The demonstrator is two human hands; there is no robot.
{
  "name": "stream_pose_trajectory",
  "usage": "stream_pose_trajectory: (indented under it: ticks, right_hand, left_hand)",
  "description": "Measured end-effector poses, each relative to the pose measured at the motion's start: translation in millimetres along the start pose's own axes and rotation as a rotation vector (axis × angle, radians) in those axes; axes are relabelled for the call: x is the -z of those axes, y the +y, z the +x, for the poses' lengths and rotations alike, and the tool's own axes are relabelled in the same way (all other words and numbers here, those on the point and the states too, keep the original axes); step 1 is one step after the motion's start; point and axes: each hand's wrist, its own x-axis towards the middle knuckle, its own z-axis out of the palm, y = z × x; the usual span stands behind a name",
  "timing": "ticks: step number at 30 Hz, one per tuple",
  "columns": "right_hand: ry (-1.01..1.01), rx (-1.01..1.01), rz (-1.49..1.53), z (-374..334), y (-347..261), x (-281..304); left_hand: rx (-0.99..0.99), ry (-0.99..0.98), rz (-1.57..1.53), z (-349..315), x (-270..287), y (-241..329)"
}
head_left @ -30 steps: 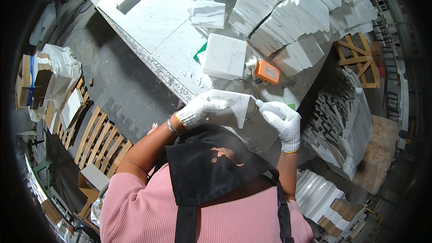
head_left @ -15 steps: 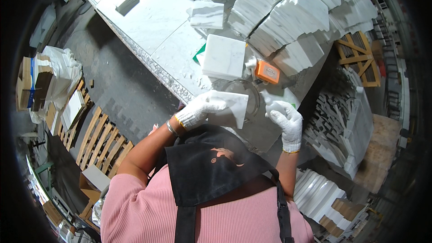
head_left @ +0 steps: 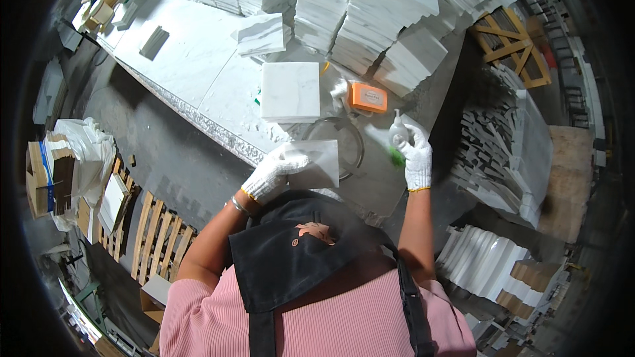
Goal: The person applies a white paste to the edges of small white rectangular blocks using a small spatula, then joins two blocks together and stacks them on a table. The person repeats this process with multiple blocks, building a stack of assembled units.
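My left hand [head_left: 276,170], in a white knit glove, grips a square white marble tile [head_left: 322,165] by its left side, with the thumb over its face. In my gloved right hand [head_left: 417,157] is a small white squeeze bottle [head_left: 398,132], its narrow nozzle pointing up and away from me. The bottle is to the right of the tile and apart from it. Beyond the tile a round ring-shaped plate [head_left: 357,149] shows in part on the bench. A stack of square marble tiles [head_left: 291,91] stands just past it.
An orange box [head_left: 368,98] sits beside a crumpled white cloth [head_left: 340,94] on the stone-topped bench [head_left: 198,59]. Tall rows of marble tiles [head_left: 383,10] line its far side. Wooden pallets [head_left: 159,231] lie at left; a crate of stone strips [head_left: 499,142] stands at right.
My right hand has moved forward with the bottle, which now stands more upright. The tile in my left hand has tilted to face up more squarely. The whole view has shifted.
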Motion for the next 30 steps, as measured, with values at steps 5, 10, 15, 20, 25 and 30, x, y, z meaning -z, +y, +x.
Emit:
stream_pose_trajectory:
  ticks: [5, 10, 15, 20, 25, 30]
  right_hand:
    - [-0.034, 0.015, 0.002, 9, 30, -8]
    - [0.064, 0.242, -0.573, 26, 36, -19]
    - [-0.014, 0.162, -0.669, 27, 21, -27]
    - [0.106, 0.35, -0.905, 19, 26, -18]
    - [0.204, 0.389, -0.678, -29, -14, -10]
    - [-0.147, 0.227, -0.911, -75, -18, -39]
  left_hand:
    - [-0.019, -0.005, -0.002, 0, -6, 4]
    - [-0.012, -0.006, 0.038, 2, -3, 0]
    - [-0.021, 0.033, 0.085, 3, 4, -4]
    - [-0.021, 0.009, 0.143, -1, -1, 5]
    - [-0.046, 0.031, 0.097, -2, 7, -3]
    - [-0.041, 0.08, -0.055, 3, 15, -13]
